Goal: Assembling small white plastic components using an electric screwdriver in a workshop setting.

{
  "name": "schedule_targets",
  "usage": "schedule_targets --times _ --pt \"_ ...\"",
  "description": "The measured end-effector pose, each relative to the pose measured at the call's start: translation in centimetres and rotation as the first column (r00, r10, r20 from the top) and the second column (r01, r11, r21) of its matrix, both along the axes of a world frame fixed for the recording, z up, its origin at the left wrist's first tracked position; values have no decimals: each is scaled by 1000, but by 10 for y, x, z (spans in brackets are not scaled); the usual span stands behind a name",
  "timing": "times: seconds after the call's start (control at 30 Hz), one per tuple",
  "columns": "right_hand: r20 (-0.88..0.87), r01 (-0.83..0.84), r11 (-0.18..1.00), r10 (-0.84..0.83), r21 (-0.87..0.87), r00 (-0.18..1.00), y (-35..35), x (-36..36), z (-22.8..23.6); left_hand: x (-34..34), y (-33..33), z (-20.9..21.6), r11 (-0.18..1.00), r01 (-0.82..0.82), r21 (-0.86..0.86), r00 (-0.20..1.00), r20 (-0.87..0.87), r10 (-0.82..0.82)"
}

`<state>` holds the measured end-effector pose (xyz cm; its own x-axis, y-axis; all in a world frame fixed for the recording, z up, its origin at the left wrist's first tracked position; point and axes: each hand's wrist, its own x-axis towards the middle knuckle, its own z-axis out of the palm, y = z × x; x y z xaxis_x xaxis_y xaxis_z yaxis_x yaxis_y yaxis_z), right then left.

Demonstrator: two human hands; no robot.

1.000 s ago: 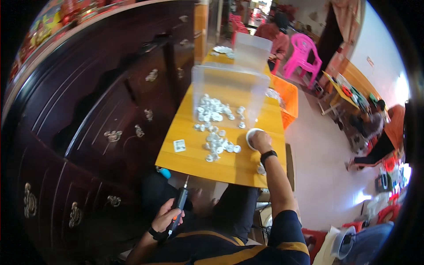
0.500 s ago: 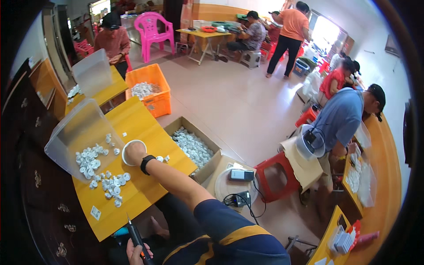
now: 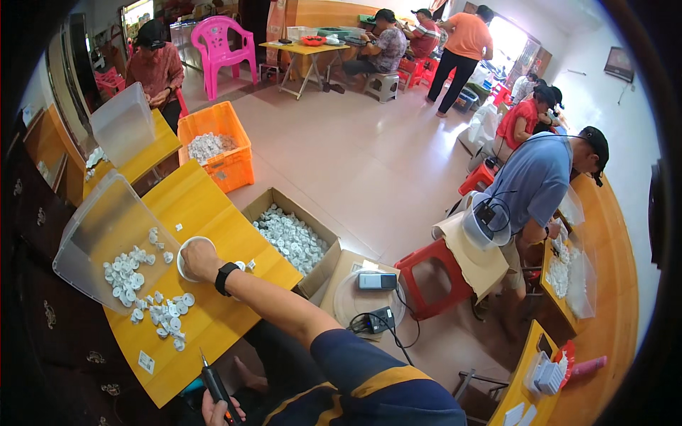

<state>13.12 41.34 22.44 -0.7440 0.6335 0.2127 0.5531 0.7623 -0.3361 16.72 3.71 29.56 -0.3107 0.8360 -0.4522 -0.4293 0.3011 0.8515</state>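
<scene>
My left hand point(image 3: 219, 410) grips a dark electric screwdriver point(image 3: 219, 387) at the lower edge, its thin bit pointing up beside the near edge of the yellow table point(image 3: 241, 312). My right arm, with a black watch, reaches across the table, and my right hand point(image 3: 201, 260) is down in a round white bowl point(image 3: 182, 268). Its fingers are hidden inside the bowl. Left of the bowl, small white plastic parts point(image 3: 170, 316) lie in a loose heap. More of them point(image 3: 124, 273) spill from a clear plastic bin point(image 3: 96, 234) tipped on its side.
A cardboard box point(image 3: 288, 238) full of white parts stands beyond the table, behind it an orange crate point(image 3: 215, 149). Right of the box are a battery-like device point(image 3: 376, 281) with cables and a red stool point(image 3: 433, 280). Several people work around the room; one in blue point(image 3: 533, 177) bends over a bench.
The whole view has shifted, so the table and room sit farther left. My right hand stays in the bowl, and my left hand keeps hold of the screwdriver.
</scene>
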Motion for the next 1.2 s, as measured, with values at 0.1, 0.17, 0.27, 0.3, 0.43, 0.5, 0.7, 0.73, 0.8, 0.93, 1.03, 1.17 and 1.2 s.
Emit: schedule_targets --times 0.1,0.17,0.27,0.3,0.43,0.5,0.7,0.73,0.8,0.93,1.03,1.17,1.2 --pt "17 -13 1000 12 12 1000 1 -2 -3 -2 0 0 1000 9 25 1000 -7 -9" --pt "67 -5 1000 4 12 998 0 -3 -3 -3 -1 1 1000 16 -2 999 -30 -16" --pt "41 1 998 -3 57 999 1 4 -2 -3 -2 0 1000 12 9 999 -41 -11" --pt "40 -7 998 4 57 999 -1 5 0 -1 -3 1 1000 4 10 999 -42 -4" --pt "-85 33 998 -28 54 996 -2 6 -6 2 -11 -1 1000 -13 24 1000 -1 13" --pt "-207 62 996 -47 68 977 -4 2 -8 2 -16 -3 999 -14 29 1000 22 13" --pt "-384 -102 993 69 -67 921 1 -10 -19 2 -29 -18 988 -154 8 988 -4 154" --pt "-339 -90 990 48 -109 940 8 -7 -20 6 -24 -11 987 -159 24 987 -15 159" --pt "-381 -145 981 86 -127 920 5 12 -4 4 -23 -11 988 -153 30 988 42 151" --pt "-345 -132 986 89 -101 934 11 27 6 2 -24 -7 994 -106 2 992 61 106" --pt "-504 -264 955 164 -133 848 2 22 9 2 -34 -6 987 -158 0 984 80 157" --pt "-522 -270 938 122 -217 844 -3 24 20 3 -39 -6 991 -129 23 991 37 129" --pt "-557 -255 935 79 -247 827 -5 26 22 3 -40 -6 990 -133 52 991 31 132"
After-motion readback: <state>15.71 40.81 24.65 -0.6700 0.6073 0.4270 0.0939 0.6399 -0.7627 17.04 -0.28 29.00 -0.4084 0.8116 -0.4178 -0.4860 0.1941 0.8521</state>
